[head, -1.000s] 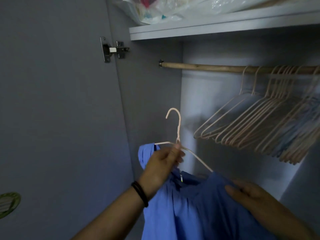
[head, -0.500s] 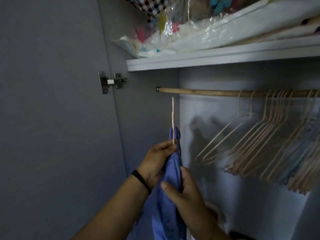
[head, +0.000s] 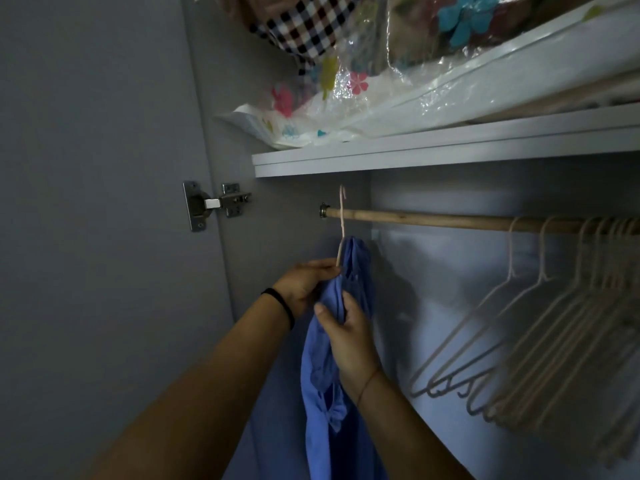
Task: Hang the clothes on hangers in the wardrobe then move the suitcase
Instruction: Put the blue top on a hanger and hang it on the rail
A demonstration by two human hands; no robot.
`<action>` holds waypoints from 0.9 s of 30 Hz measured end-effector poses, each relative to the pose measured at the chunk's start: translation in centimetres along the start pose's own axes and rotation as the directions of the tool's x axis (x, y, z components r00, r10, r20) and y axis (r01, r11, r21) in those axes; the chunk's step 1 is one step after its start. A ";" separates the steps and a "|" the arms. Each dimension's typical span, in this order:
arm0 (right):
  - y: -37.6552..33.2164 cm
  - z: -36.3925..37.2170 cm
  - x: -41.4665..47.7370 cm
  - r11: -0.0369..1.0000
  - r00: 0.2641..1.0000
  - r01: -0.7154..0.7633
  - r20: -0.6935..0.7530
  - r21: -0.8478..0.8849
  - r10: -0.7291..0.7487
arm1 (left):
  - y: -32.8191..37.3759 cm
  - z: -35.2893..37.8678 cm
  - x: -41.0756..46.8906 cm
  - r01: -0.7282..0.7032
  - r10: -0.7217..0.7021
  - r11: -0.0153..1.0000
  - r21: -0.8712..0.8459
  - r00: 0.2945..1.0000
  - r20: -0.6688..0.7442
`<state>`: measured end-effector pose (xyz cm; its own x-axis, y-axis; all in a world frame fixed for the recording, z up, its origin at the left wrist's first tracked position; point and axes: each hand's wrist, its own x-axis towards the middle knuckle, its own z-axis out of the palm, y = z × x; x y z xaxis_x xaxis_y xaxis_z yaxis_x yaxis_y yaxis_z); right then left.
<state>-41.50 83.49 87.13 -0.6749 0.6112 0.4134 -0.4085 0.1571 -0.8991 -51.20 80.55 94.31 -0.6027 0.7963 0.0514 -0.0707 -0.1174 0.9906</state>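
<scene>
A blue garment (head: 329,393) hangs on a thin pale hanger (head: 341,230), seen edge-on. The hanger's hook reaches up across the left end of the wooden rail (head: 433,218); I cannot tell whether it rests on the rail. My left hand (head: 306,284) pinches the hanger's neck at the top of the garment. My right hand (head: 348,336) grips the blue cloth just below. The suitcase is not in view.
Several empty pale hangers (head: 554,323) crowd the rail's right half. A white shelf (head: 433,152) sits just above the rail, loaded with plastic-wrapped bedding (head: 398,84). The open wardrobe door (head: 86,237) with its metal hinge (head: 214,204) stands at left.
Both hands have lifted the hanger and garment up to the rail's left end. The hanger turned edge-on, and my right hand moved from the spread cloth to grip it below the left hand.
</scene>
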 end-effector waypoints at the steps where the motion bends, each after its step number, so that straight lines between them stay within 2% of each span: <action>1: 0.4 0.0 0.5 1.000 1.000 -0.005 0.006 0.006 0.005 | -0.1 -0.1 0.6 0.009 -0.009 1.000 -0.016 1.000 -0.005; 13: 5.7 -0.6 3.3 0.997 0.995 -0.076 0.060 -0.030 0.077 | -3.9 -1.7 4.2 0.134 -0.138 0.981 -0.142 0.990 -0.015; 20: 7.2 -0.6 2.8 0.996 0.992 -0.090 0.094 0.006 0.089 | -4.8 -2.4 3.7 0.126 -0.129 0.980 -0.154 0.992 -0.008; 27: 6.9 -0.5 0.8 0.992 0.985 -0.089 0.159 0.091 0.074 | -5.2 -3.1 -1.3 0.052 -0.076 0.979 -0.197 0.990 -0.118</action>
<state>-44.56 85.48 81.15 -0.7922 0.4903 0.3633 -0.4009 0.0307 -0.9156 -52.47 78.26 88.68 -0.6853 0.7272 -0.0394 -0.2568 -0.1907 0.9475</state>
